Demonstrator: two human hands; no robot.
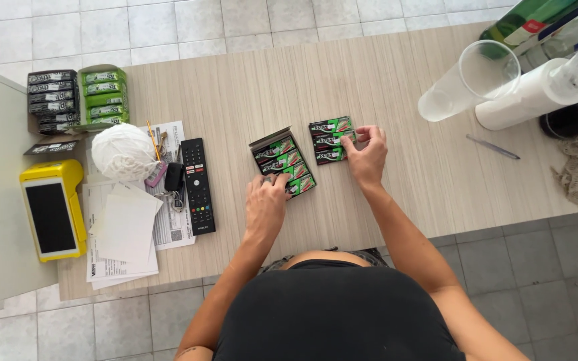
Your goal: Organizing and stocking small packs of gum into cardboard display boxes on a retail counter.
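While pinching green gum packs (332,140) with right hand (367,155) and pressing left hand (265,200) flat on open carton (282,164), risking loose packs sliding askew.

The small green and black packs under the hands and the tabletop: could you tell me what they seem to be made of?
The packs look like glossy printed foil or plastic wrap, with faint sheen. Their open box seems thin cardboard, its flap plain brown. The tabletop looks like matte wood-grain laminate, with fine straight streaks.

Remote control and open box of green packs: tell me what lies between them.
In the head view, only bare wooden tabletop lies between the black remote control and the open box of green packs.
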